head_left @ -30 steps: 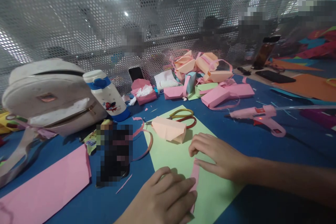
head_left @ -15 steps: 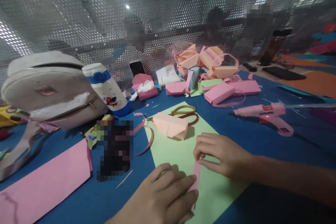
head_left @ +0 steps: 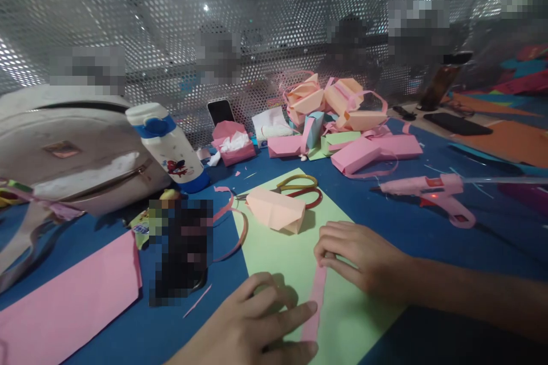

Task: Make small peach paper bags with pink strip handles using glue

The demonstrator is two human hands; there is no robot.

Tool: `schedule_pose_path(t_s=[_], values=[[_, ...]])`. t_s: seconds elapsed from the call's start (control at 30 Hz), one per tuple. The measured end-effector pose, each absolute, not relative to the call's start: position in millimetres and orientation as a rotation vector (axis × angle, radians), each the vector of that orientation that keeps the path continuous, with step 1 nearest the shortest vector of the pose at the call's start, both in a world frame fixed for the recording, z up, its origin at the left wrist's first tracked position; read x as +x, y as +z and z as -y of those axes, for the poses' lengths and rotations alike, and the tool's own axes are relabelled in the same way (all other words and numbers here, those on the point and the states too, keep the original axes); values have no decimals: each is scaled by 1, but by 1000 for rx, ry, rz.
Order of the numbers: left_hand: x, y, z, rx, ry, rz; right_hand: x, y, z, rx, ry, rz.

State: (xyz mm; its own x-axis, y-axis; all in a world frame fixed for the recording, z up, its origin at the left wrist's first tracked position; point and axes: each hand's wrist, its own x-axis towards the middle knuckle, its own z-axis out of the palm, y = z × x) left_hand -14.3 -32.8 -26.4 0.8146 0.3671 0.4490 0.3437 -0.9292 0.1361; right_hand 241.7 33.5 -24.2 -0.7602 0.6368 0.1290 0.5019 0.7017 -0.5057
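Note:
A narrow pink paper strip lies on a light green sheet in front of me. My right hand has its fingers curled, pinching the strip's far end against the sheet. My left hand grips the strip's near end between thumb and fingers. Just beyond the hands rests a folded peach paper piece, with scissors behind it.
A pink glue gun lies to the right on the blue table. A pile of folded pink and peach paper shapes sits at the back. On the left stand a white bag, a bottle and a pink sheet.
My left hand has slid back along the strip toward me, leaving more of the pink strip showing between the hands. The right hand has stayed at the far end.

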Motion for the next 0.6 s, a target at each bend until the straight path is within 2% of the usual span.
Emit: schedule_pose_path(t_s=[0.33, 0.6], values=[[-12, -29, 31, 2944, 808, -565, 246, -9, -37, -896, 634, 2718], [-14, -26, 24, 3074, 891, -385, 241, -23, -36, -939, 548, 2586]])
